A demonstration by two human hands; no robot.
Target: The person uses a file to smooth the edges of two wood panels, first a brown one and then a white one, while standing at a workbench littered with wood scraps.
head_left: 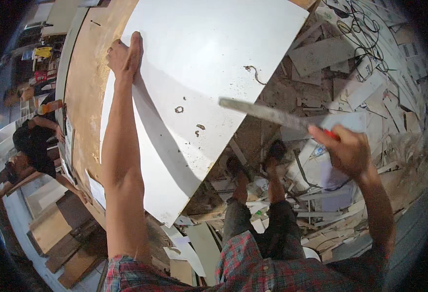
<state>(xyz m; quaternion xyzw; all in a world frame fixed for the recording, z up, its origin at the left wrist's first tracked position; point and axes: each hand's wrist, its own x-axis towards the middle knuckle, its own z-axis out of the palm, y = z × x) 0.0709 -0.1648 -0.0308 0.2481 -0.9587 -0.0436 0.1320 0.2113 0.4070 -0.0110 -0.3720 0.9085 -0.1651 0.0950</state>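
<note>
A large white board (pixel 199 58) lies tilted across a wooden work table, its near right edge out over the floor. My left hand (pixel 125 57) grips the board's left edge, thumb on the white face and fingers over the rim. My right hand (pixel 348 151) is closed round the red handle of a long, flat grey file (pixel 267 114). The file points left, its tip over the board near the right edge; motion blurs it slightly, and I cannot tell whether it touches. Dark curled shavings (pixel 179 110) and crumbs are scattered on the white face.
The wooden table top (pixel 85 73) shows along the left. Offcuts and scraps (pixel 321 58) cover the floor round my feet, with tangled black cable (pixel 365 34) at the far right. Another person (pixel 36 146) works at the left, beside stacked brown boards (pixel 53 226).
</note>
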